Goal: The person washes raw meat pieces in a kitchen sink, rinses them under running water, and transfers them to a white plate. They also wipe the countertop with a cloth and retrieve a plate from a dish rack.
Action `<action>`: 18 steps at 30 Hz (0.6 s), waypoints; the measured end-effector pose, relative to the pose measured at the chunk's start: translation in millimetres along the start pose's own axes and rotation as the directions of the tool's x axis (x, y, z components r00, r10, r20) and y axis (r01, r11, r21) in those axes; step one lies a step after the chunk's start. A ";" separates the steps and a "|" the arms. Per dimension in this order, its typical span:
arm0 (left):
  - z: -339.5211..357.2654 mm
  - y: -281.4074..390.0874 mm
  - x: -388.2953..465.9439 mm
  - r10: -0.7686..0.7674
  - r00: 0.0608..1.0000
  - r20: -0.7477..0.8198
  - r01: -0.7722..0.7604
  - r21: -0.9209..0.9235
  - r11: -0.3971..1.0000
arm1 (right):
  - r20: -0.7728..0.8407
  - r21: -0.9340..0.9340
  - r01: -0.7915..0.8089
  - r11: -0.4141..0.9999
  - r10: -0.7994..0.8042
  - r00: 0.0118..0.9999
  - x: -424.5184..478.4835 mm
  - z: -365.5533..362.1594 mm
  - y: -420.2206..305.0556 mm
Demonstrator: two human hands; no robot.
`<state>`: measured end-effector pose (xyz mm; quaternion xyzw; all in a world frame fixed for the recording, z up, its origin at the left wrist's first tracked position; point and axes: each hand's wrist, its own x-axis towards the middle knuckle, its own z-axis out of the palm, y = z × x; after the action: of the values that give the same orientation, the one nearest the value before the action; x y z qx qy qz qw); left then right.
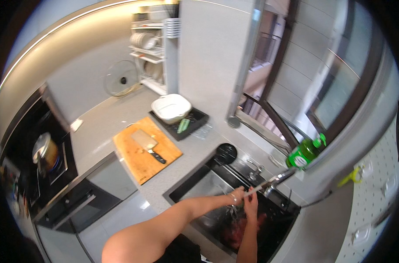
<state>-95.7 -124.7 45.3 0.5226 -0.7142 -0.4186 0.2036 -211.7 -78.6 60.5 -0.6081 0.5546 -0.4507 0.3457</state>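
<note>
My left hand (pixel 238 195), with a bracelet at the wrist, is at the stream of water from the faucet (pixel 278 178), over the dark sink (pixel 206 210). Close beside it on the right is my right hand (pixel 251 203), fingers raised to the stream. Blur and the water hide whether either hand holds something. Water splashes down below my hands. Reddish pieces (pixel 234 231), perhaps raw meat, lie in the sink basin under my forearms. A cleaver (pixel 146 141) with a black handle rests on the wooden cutting board (pixel 130 157) left of the sink.
A black tray (pixel 199 119) bears a white basket (pixel 171 107) and a green peeler-like item (pixel 183 125). Green pump bottle (pixel 303 154) stands on the windowsill behind the faucet. At far left, a lidded pot (pixel 46 149) sits over a lit gas burner. Dish rack (pixel 150 59) stands behind.
</note>
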 end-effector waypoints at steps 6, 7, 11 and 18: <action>2.8 -35.7 -7.2 0.115 0.950 -0.291 -0.181 -0.212 0.960 | 0.219 0.415 -0.292 0.862 0.217 0.951 -5.8 26.8 -1.7; 4.4 -49.0 -3.6 0.088 0.964 -0.251 -0.093 -0.007 0.996 | 0.211 0.372 -0.301 0.878 0.236 0.949 -6.0 32.2 4.5; -5.3 -51.3 -18.3 0.070 0.996 -0.047 -0.068 0.046 0.997 | 0.173 0.354 -0.305 0.884 0.259 0.950 -5.4 33.3 29.4; -28.8 -58.6 -30.4 0.008 1.000 -0.019 -0.008 0.005 1.000 | 0.410 0.219 -0.335 0.916 0.225 0.884 -6.3 38.4 22.6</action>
<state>-29.6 -114.0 18.6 0.5242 -0.7153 -0.4113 0.2107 -183.9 -78.7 25.1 -0.5397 0.4903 -0.3448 0.5911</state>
